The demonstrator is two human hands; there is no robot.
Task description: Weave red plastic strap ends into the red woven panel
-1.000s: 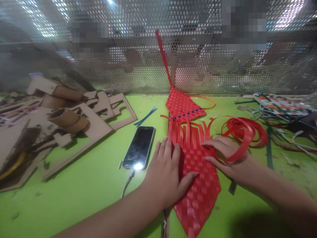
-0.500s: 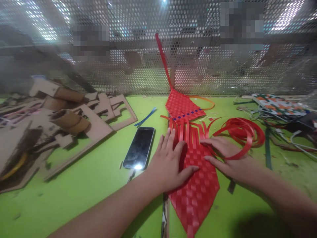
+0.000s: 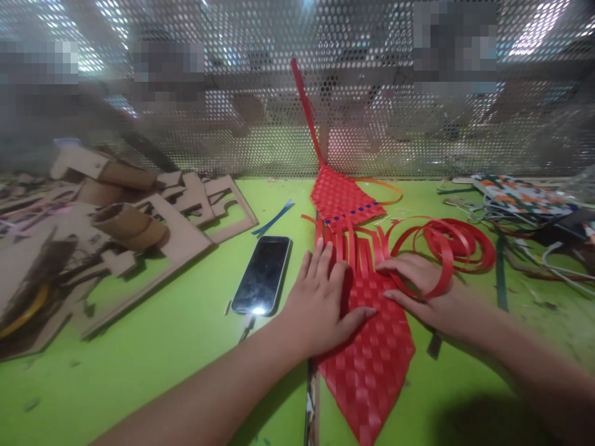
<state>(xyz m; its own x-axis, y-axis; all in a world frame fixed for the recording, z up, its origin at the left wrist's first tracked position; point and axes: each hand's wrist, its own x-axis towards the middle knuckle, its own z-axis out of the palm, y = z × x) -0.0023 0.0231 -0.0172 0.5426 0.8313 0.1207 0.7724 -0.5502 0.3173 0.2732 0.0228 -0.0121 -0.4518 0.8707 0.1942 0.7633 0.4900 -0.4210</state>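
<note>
A red woven strap piece (image 3: 367,359) lies lengthwise on the green table, with several loose red strips (image 3: 360,248) at its far end. My left hand (image 3: 316,297) rests flat over its left side, fingers spread, thumb across the weave. At the right edge, my right hand (image 3: 418,285) touches the weave with thumb and index finger apart; its other fingers are mostly hidden. A coil of red strap (image 3: 465,244) lies just beyond it, and one loop passes over that hand. Beyond the strips is a second red woven part (image 3: 346,195) with a dark blue-checked row.
A phone (image 3: 261,275) with a cable lies left of my left hand, near a blue strip (image 3: 274,217). Cut cardboard pieces (image 3: 153,248) are piled at the left. A multicoloured woven piece (image 3: 520,195) and cords sit at the right. A perforated metal panel (image 3: 260,136) stands behind.
The loop of red strap by my right hand has shifted left and the coil has spread slightly. Both hands stay in nearly the same place on the weave.
</note>
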